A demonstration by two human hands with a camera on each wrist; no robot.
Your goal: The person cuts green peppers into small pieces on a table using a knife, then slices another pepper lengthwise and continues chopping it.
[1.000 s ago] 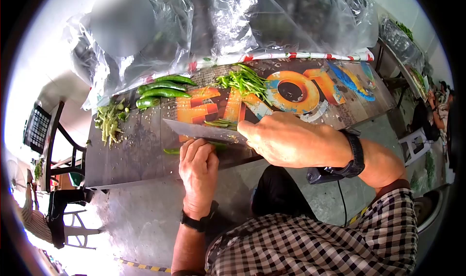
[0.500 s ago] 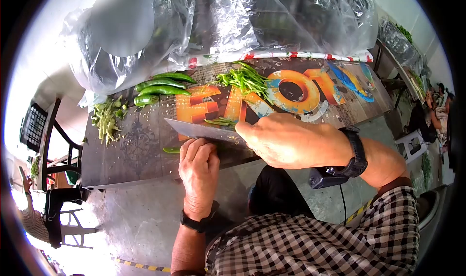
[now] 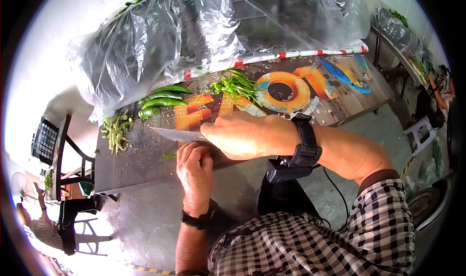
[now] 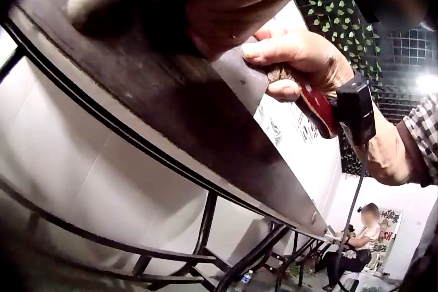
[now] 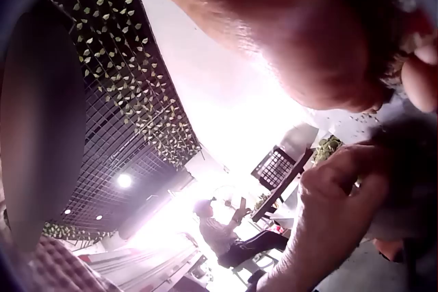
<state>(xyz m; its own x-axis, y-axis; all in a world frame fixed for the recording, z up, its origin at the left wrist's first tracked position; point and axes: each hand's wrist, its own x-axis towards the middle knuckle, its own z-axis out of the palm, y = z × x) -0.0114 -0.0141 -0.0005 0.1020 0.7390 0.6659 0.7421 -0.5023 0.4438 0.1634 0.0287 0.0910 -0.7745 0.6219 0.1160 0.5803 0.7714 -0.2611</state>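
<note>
A: What's the R hand [image 3: 252,135] doing?
B: Gripping a knife [image 3: 177,134] by its red handle [image 4: 318,110]; blade sits just past the L hand's [image 3: 195,165] fingers, pointing left.
A: And L?
B: Fingers curled over a green pepper [image 3: 169,156] at the near edge of the table [image 3: 133,164], approx. One end pokes out left of them; rest is hidden.
A: Other stuff nearby?
B: Whole peppers [image 3: 162,102] beyond the L hand, a bit left. Pale scraps [image 3: 116,130] farther left of it. Pile of green strips [image 3: 235,87] beyond the R hand. Clear plastic [image 3: 131,57] at the far side, behind the whole peppers.
</note>
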